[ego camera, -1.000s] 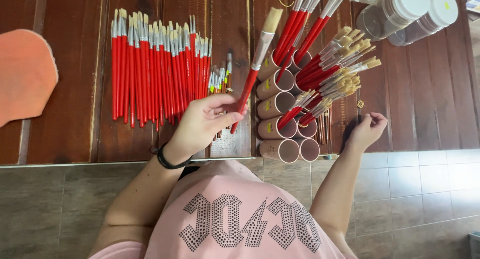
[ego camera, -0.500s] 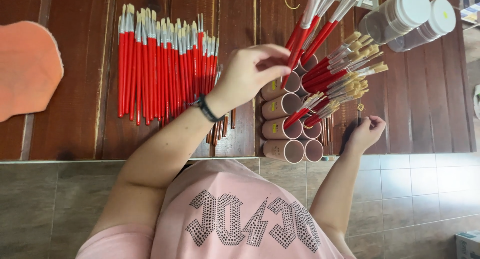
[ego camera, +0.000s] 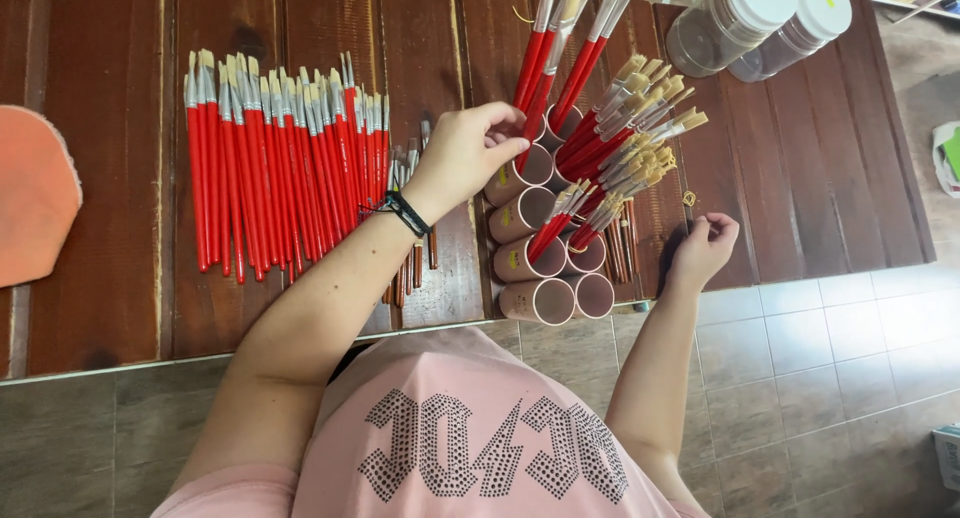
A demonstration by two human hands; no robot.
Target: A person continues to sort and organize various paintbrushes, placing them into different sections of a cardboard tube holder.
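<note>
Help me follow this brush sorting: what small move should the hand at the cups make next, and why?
Probably let go and draw back. The left hand has its fingertips on a red-handled brush whose handle end already sits in the pink cup among others. The right hand rests curled at the table edge.

A row of brushes lies on the counter, left of a cluster of tubes. Some tubes hold brushes, the nearest ones hold none. The left hand is at the far left tube, touching the brush handles standing in it. The right hand rests on the counter just right of the tubes. Two jars lie behind, at the far right. A flat pad lies at the far left edge
</note>
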